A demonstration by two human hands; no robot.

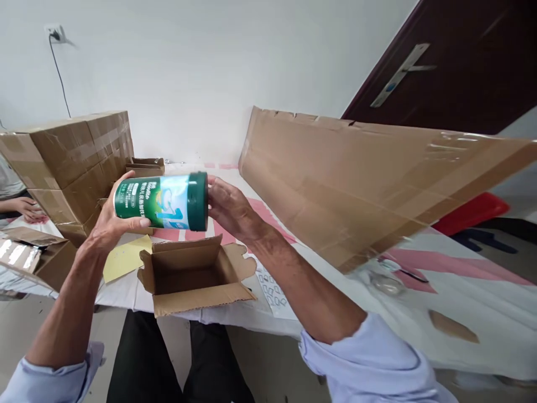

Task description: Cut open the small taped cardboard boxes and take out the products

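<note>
Green canister (161, 201) lies sideways at centre-left of the frame, above the open small box (193, 274). The left hand (111, 221) wraps its base, fingers closed around it; the right hand (230, 208) steadies the lid end with loosely spread fingers, seemingly to keep it level.

A green canister (161, 201) with a dark green lid lay on its side in the air, gripped around its base by the left hand (109, 219), while the right hand (230, 208) touched the lid end. Directly below it an open small cardboard box (193, 274) sat at the near edge of the white-covered table (482, 308). A yellow sheet (126, 256) lay just left of the box. Taped cartons (79, 162) stood stacked at far left, where another person's hand (28, 209) rested. A large flattened cardboard sheet (361, 179) leaned on the right.
</note>
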